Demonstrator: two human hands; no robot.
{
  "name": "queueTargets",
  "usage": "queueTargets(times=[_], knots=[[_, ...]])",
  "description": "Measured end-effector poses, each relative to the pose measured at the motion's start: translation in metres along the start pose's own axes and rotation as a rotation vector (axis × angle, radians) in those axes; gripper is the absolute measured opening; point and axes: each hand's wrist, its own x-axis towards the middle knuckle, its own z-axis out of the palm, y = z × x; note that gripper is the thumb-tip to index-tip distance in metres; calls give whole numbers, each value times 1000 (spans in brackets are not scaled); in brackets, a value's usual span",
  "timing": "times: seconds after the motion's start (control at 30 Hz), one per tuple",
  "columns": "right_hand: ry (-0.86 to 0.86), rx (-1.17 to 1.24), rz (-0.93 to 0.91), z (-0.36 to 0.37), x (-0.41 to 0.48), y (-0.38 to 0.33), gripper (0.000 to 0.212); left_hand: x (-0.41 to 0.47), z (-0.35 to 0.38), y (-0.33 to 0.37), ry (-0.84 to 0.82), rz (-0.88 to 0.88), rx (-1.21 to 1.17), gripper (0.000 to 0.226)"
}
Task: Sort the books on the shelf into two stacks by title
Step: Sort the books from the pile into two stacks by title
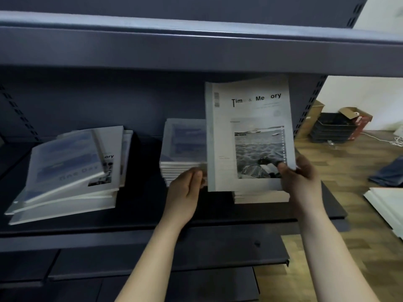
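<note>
pinching the book (248,136) by one lower corner, right hand (303,177) holds it upright over the right stack (261,197) on the shelf (152,214); left hand (186,188) open alongside, empty; thin grip could let it slip askew.

A pale grey book (250,136) titled "Time & Memory", with a black-and-white sea photograph on its cover, stood upright, pinched at its lower right corner by the right hand (303,177), above a short stack (261,197). Beside it lay a neat stack (183,149) of blue-covered books. Further left, a slumped mixed pile (65,171) sat on the dark shelf (139,205).
</note>
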Motion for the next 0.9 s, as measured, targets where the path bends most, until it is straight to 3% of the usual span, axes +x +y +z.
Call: queueTargets(times=[0.23, 0.33, 0.53, 0.7, 0.8, 0.9], knots=[[31, -247, -31, -34, 23, 5, 17, 2, 27, -28, -83, 106, 497, 28], [-8, -457, -113, -38, 28, 9, 3, 1, 33, -35, -38, 119, 522, 25], [15, -763, -161, -40, 32, 26, 9, -1, 35, -40, -5, 114, 521, 21], [110, -831, -139, -37, 29, 32, 30, -2, 35, -43, -7, 110, 525, 23], [157, -798, -258, -37, 26, 38, 40, -2, 35, -45, -3, 125, 531, 22], [133, -788, -361, -39, 26, 43, 31, -1, 37, -47, 2, 158, 565, 27]])
